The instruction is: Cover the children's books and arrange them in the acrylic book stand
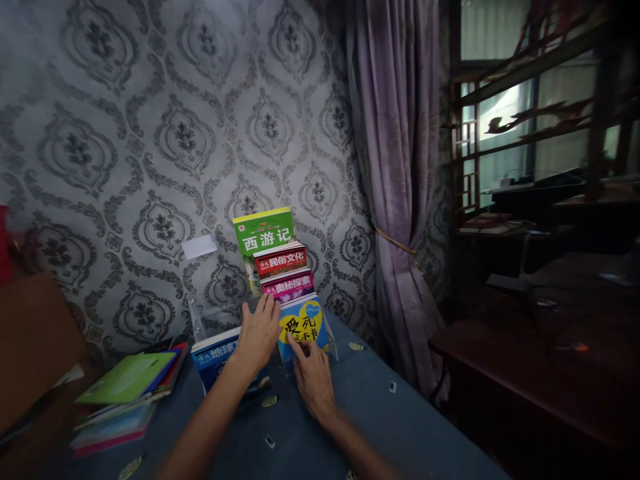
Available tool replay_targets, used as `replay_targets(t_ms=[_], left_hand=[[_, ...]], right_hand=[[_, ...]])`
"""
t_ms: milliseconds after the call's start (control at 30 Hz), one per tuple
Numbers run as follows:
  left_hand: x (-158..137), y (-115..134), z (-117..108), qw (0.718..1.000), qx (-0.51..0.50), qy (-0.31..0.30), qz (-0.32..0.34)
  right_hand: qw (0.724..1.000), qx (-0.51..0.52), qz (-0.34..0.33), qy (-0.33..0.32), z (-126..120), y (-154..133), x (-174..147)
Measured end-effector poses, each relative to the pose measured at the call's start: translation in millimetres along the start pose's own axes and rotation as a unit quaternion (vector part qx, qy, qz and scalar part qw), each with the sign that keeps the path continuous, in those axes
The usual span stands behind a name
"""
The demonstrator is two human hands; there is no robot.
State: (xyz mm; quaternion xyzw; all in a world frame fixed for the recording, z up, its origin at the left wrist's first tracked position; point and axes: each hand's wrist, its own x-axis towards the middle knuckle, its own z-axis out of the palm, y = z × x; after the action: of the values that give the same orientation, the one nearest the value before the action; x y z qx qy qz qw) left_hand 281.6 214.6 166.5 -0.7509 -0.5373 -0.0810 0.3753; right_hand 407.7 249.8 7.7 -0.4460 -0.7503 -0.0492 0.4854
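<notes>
My left hand (261,332) reaches up with fingers stretched out, at the left edges of a purple book (290,287) and a blue book with a yellow heart (306,321). My right hand (314,379) lies against the lower front of that blue book, fingers extended over its cover. A red book (281,263) and a tall green book (265,233) stand in tiers behind. Left of my left hand, a dark blue book (213,360) stands in the clear rack (197,320), partly hidden by my forearm. Whether either hand grips a book is not plain.
Several thin books (127,380) lie in a loose pile at the left, near a cardboard box (37,347). A blue-grey cloth (400,433) covers the table. Patterned wallpaper (125,167) and a purple curtain (395,167) rise behind; dark red furniture (525,373) stands right.
</notes>
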Motion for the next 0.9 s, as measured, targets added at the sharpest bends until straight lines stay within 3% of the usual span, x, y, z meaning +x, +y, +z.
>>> replay_targets(t_ms=[267,467,567,900], left_hand=[[21.6,-12.6,-10.4,0.999,0.024,0.005,0.033],[42.7,-34.4,-9.8,0.998,-0.001,0.044,0.039],[47.9,-42.0,-8.1,0.999,0.006,0.026,0.043],[57.2,-34.9,-15.1,0.998,0.034,0.0,0.048]], right_hand=[[1.0,0.013,0.008,-0.005,2.0,2.5,-1.5],[1.0,0.02,0.009,-0.006,2.0,2.8,-2.5],[1.0,0.021,0.006,0.005,2.5,3.3,-3.2],[1.0,0.016,0.002,0.017,6.8,7.0,-3.6]])
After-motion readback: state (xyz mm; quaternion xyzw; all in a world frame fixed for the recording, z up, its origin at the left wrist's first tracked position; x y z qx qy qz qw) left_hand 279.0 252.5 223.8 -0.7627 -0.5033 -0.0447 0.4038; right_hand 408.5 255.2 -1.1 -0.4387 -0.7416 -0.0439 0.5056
